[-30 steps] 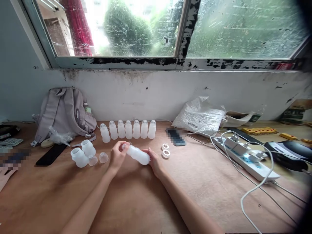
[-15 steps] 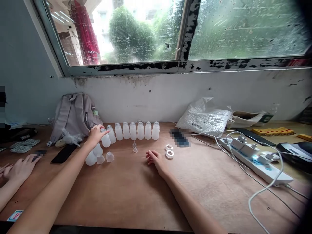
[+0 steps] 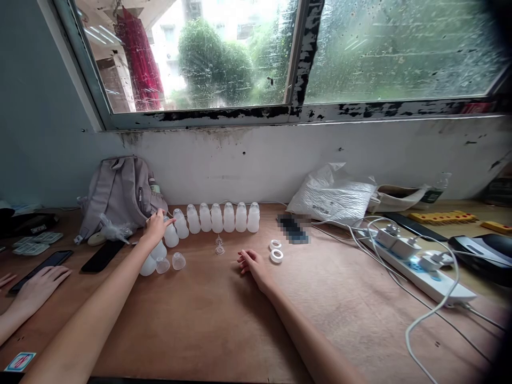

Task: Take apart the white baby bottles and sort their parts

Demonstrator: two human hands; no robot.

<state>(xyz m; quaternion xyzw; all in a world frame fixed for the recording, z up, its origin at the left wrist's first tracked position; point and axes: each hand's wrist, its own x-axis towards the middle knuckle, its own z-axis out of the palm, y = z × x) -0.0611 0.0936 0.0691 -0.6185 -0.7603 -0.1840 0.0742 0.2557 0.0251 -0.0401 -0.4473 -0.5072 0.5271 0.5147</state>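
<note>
My left hand (image 3: 156, 228) reaches to the left end of a curved row of frosted baby bottles (image 3: 216, 218). Its fingers close around the upper part of the end baby bottle (image 3: 172, 237), which stands upright. Nearer me, partly behind my left forearm, are two bottle bodies (image 3: 148, 265). Beside them lie two clear domed caps (image 3: 178, 261). My right hand (image 3: 253, 265) rests on the table with loosely bent fingers and holds nothing. To its left are small clear nipples (image 3: 220, 249); to its right lie two white rings (image 3: 276, 256).
A grey backpack (image 3: 118, 197) leans against the wall at the left, a black phone (image 3: 102, 256) before it. Another person's hand (image 3: 42, 288) lies by a second phone. A silver mailing bag (image 3: 334, 194) and a power strip (image 3: 424, 272) with loose cables are at the right.
The view has shifted slightly. My left hand stays on the same bottle, and my right hand keeps its place. The other person's hand has moved slightly, showing more of the phone beside it.
</note>
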